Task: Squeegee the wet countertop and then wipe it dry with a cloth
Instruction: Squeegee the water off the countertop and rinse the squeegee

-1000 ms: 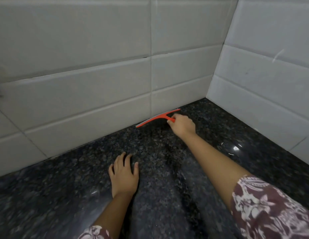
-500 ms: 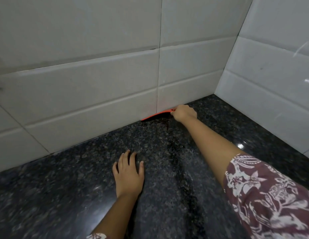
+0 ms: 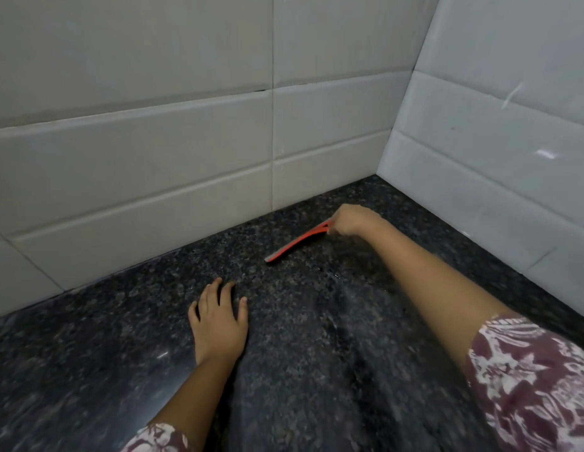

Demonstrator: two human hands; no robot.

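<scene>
Near the back corner of the dark speckled bench [image 3: 300, 370], just out from the tiled wall [image 3: 153, 177], the right hand [image 3: 351, 220] is closed in a fist around the handle of the orange squeegee [image 3: 295, 243], whose blade slants down to the left with its lower end on or very near the stone. That grip is fully curled, with nothing but the handle in it. The left hand [image 3: 219, 324] lies flat and spread on the bench, holding nothing, apparently bracing the reach. The squeegee looks light, with a stiff plastic frame and a flexible rubber edge, so it should be held at the handle where it meets the blade, pressing evenly to keep the edge flat. Wet granite is likely slick, so the blade may skip if tilted. No cloth is in view, so drying seems yet to come.
</scene>
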